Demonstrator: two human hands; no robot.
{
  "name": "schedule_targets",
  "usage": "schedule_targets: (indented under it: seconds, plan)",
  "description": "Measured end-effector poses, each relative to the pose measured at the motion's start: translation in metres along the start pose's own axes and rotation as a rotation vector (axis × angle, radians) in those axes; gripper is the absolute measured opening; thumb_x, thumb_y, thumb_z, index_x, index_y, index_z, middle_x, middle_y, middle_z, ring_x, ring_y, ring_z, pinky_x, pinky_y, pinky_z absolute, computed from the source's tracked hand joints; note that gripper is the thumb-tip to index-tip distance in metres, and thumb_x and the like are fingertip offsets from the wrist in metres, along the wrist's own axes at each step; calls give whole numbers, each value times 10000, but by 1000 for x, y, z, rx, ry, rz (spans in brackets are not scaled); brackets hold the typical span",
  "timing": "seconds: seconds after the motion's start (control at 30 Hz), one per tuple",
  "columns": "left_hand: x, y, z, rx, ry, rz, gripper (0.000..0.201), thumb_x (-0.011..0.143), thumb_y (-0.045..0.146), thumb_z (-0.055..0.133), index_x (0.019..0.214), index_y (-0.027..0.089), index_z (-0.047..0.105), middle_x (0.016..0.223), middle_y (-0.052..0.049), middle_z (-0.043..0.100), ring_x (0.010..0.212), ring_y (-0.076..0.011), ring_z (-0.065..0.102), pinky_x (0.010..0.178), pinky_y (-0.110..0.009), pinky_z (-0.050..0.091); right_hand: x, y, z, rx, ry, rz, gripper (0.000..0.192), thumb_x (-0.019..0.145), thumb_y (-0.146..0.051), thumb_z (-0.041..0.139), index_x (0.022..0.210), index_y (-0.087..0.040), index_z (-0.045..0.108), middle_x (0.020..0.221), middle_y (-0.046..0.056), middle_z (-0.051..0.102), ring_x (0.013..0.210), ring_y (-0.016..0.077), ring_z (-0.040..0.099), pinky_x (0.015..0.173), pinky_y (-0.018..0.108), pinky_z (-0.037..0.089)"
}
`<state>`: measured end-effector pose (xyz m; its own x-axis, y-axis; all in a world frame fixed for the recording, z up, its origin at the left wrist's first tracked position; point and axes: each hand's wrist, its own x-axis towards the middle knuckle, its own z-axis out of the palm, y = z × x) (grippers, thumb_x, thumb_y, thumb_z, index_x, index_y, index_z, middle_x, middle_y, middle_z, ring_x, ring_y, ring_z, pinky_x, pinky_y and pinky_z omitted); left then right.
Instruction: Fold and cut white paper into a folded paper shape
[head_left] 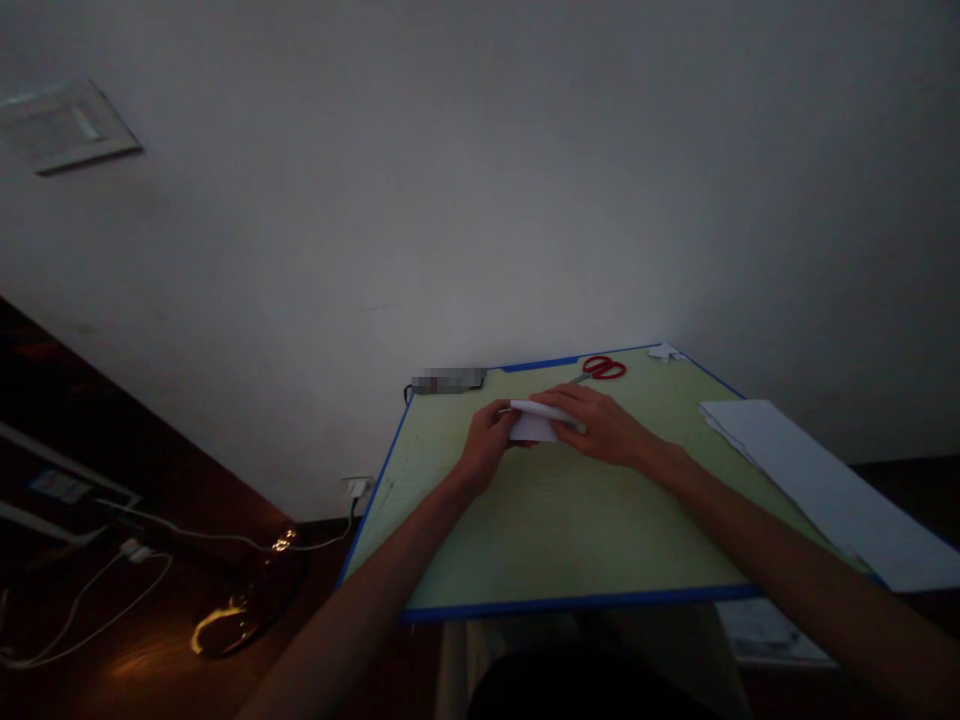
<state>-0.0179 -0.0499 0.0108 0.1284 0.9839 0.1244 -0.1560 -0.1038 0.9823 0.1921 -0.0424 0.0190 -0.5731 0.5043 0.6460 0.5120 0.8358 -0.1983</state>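
Folded paper (pixel 534 424) on the surface (pixel 555 520), between left hand (pixel 487 443) and right hand (pixel 600 425), both touching it. Scissors (pixel 602 368) just beyond right hand, paper scrap (pixel 664 352) further right at far corner. Paper stack (pixel 825 490) well right of right hand, overhanging near edge. Blurred flat item (pixel 448 380) beyond left hand at far edge.

A small folded piece of white paper (pixel 534 423) lies on the far middle of a pale green table. It is wedge-shaped, with a crisp upper edge sloping down to the right. Its left end and right end are covered, so only the middle shows.
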Motion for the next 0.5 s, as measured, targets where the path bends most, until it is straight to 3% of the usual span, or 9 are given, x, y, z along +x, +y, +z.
schedule_targets:
  seconds: [0.17, 0.33, 0.5]
  plan:
    - [-3, 0, -1, 20, -93, 55, 449, 750, 453, 823, 1030, 133, 678, 861, -79, 717, 703, -186, 686, 589, -296, 589, -3, 3, 0, 15, -21, 54, 541, 930, -151, 566, 1453, -288, 540, 1296, 90, 700, 1125, 277, 691, 970, 462, 565]
    - [-5, 2, 1, 64, -107, 41, 419, 761, 468, 815, 949, 118, 679, 823, -82, 715, 647, -172, 679, 588, -296, 586, -4, 5, 2, 17, -20, 92, 444, 993, -229, 533, 1433, -281, 570, 1329, 91, 694, 1138, 290, 701, 965, 471, 575]
    - [-3, 0, 2, 13, -85, 11, 418, 759, 477, 812, 926, 123, 666, 823, -88, 708, 638, -182, 683, 602, -320, 584, -3, 2, 1, 75, -23, 50, 585, 977, -160, 517, 1535, -318, 442, 1394, 93, 647, 1200, 280, 666, 1014, 499, 552]
